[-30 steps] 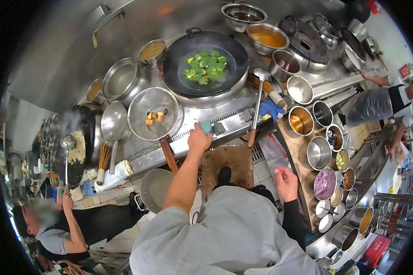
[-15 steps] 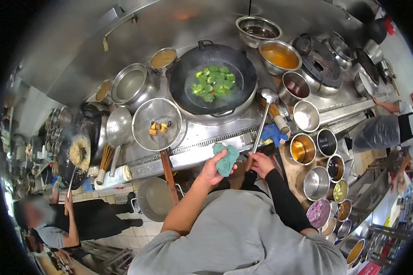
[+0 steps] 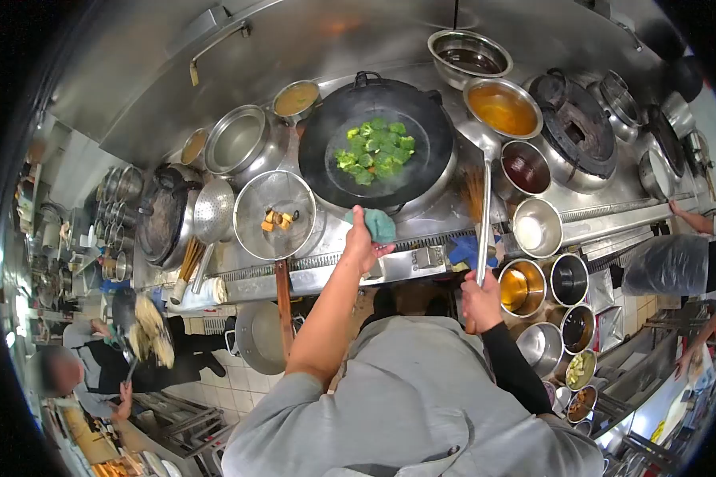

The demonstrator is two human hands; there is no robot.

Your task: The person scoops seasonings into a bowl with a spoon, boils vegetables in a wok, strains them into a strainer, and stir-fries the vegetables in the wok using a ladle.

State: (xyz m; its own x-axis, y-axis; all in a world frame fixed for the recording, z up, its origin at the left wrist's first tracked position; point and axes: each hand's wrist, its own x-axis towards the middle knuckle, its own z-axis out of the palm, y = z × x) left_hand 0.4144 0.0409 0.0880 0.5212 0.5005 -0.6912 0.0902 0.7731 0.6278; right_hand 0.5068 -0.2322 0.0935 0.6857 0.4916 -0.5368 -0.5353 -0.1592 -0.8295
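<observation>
My left grip [image 3: 362, 245] — pinching green cloth [image 3: 380, 227], near side of wok [image 3: 321, 149]; my right grip [image 3: 482, 300] — clasping ladle [image 3: 484, 226].

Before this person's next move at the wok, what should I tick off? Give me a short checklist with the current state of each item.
1. Ladle gripped: ok, the right hand is closed around its handle.
2. Cloth in hand: ok, the left hand holds a green cloth.
3. Cloth touching the wok: cannot tell, it is by the near rim, but contact is unclear.
4. Broccoli inside the wok: ok, heaped around the middle.
5. Broccoli cooked through: cannot tell from colour alone.
6. Browned pieces contained: ok, inside the wooden-handled strainer.
</observation>
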